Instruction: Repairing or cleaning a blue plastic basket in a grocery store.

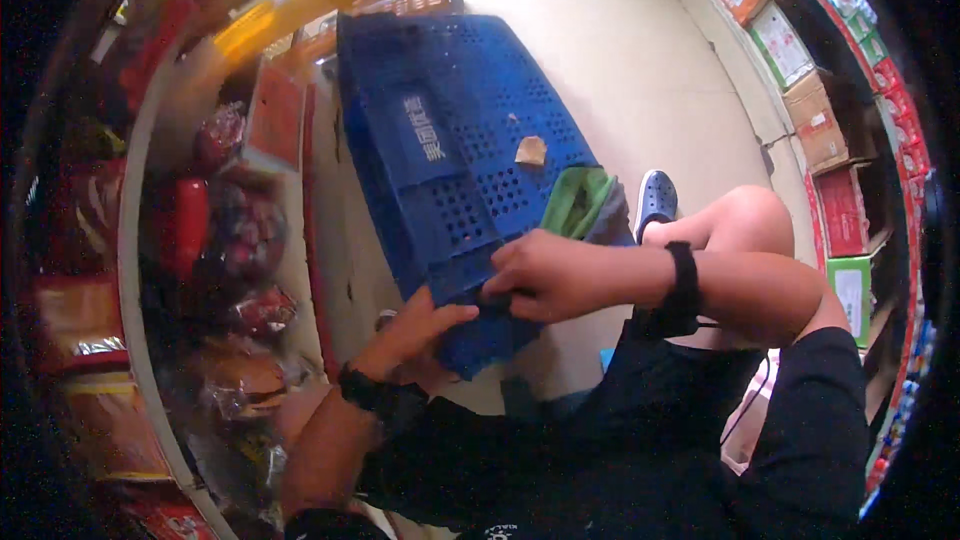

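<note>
While I am crouching on the pale floor [620, 60], both my hands are gripping the near corner of a blue perforated plastic crate [460, 140]. My right hand [545, 275] is curling closed over the crate's near rim, fingers wrapped around the edge and knuckles facing up. My left hand [420, 325] is pressing against the underside of the same corner, fingers partly spread and thumb lying on the blue wall; how tightly it is closing I cannot tell, since the crate is covering the fingertips. The crate is tilting, its far end pointing toward the top of the view and its near corner lifting between my hands. Inside it, a small tan scrap [531, 151] is lying on the perforated bottom. A green bag [580, 202] is showing just beside the crate's right edge, partly hidden behind my right hand. To my left, a curved shelf [135, 270] is holding red and orange packaged goods, blurred and hard to make out. Along the right edge, stacked cartons [820, 130] are being cut off by the rim.
</note>
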`<action>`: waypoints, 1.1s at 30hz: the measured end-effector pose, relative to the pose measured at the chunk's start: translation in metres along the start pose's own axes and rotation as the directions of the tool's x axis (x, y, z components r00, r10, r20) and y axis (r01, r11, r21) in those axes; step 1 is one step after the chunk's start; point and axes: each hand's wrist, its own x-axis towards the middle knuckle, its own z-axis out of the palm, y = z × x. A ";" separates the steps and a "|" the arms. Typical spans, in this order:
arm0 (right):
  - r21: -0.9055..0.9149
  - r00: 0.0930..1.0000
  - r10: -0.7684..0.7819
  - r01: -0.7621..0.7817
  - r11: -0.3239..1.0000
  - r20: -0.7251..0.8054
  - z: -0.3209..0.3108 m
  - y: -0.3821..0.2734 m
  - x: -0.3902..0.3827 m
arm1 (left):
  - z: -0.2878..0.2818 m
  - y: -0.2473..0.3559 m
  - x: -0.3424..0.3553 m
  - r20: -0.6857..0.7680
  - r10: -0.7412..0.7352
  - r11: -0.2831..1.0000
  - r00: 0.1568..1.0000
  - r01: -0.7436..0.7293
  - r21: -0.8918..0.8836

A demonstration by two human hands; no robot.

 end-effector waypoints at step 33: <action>0.611 0.711 0.601 -0.305 0.731 -0.365 -0.135 0.006 -0.021 | 0.042 0.005 0.059 0.205 0.187 0.976 0.961 -0.206 0.072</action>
